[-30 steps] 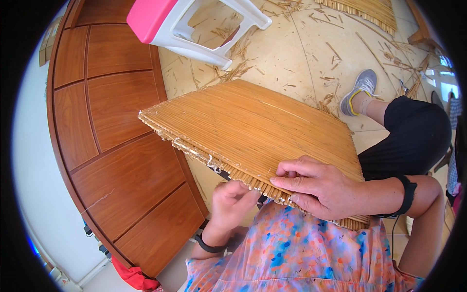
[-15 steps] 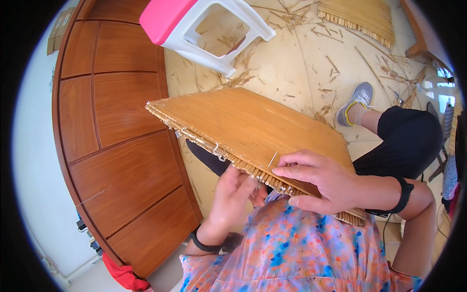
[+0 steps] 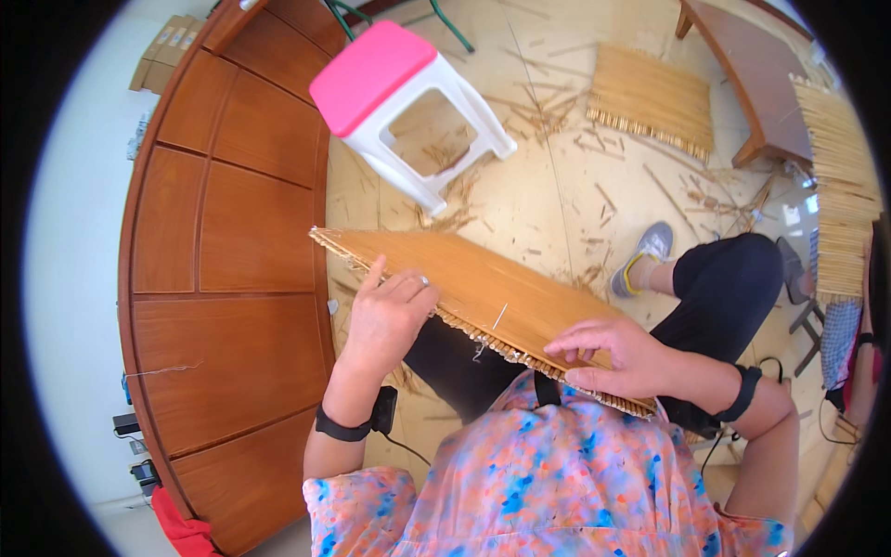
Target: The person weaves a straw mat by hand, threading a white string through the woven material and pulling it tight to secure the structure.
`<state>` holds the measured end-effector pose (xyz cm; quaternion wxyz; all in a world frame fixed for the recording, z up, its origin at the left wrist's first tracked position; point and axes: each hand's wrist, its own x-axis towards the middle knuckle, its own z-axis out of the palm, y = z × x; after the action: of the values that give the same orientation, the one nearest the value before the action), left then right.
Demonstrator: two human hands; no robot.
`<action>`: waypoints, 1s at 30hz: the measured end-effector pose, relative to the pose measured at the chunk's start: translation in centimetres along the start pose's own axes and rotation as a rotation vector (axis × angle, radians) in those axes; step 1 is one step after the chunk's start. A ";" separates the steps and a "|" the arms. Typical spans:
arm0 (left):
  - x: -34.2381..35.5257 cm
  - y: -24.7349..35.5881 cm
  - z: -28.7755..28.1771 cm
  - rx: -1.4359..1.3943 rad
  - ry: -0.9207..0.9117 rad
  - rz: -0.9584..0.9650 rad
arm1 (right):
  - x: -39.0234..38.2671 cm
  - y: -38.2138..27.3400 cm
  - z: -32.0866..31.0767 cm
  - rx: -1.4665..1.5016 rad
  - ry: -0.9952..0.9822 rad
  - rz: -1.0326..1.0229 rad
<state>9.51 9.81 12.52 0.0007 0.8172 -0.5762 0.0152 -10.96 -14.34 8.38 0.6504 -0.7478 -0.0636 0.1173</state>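
A stiff golden mat (image 3: 469,278) of tightly packed straw-like stalks lies across my lap, with rough stalk ends and loose white thread along its near edge. A slim pale needle (image 3: 501,316) sticks up from it. My left hand (image 3: 394,311) is at that edge, left of the needle, fingers apart over the top, index raised and thumb hidden. My right hand (image 3: 603,357) rests at the edge to the needle's right, fingers loosely bent and apart, thumb near the stalk ends.
A pink-topped white stool (image 3: 371,74) stands ahead beside wooden cabinet panels (image 3: 232,362). Another mat (image 3: 650,93), loose stalks and a low wooden table (image 3: 742,84) are farther off. At the right edge are a stalk bundle (image 3: 840,186) and another person's arm (image 3: 868,343).
My left hand has come up from under the mat's edge to its top, farther left. My right fingers have loosened. The view has shifted, showing more floor and furniture ahead.
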 end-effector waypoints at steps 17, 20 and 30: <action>-7.3 4.8 -24.3 0.205 0.686 -0.278 | -9.6 -11.3 -10.6 0.333 1.313 -0.650; -9.5 6.4 -27.0 0.309 0.847 -0.405 | -8.8 -11.5 -10.0 0.372 1.337 -0.646; -5.8 2.9 -21.1 0.752 0.956 -0.232 | -2.0 -10.3 -3.1 0.183 0.685 -0.351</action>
<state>4.31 14.67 33.43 -0.0277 0.7215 -0.3748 0.5816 -11.51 -16.32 19.16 0.7082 -0.6602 0.0408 -0.2468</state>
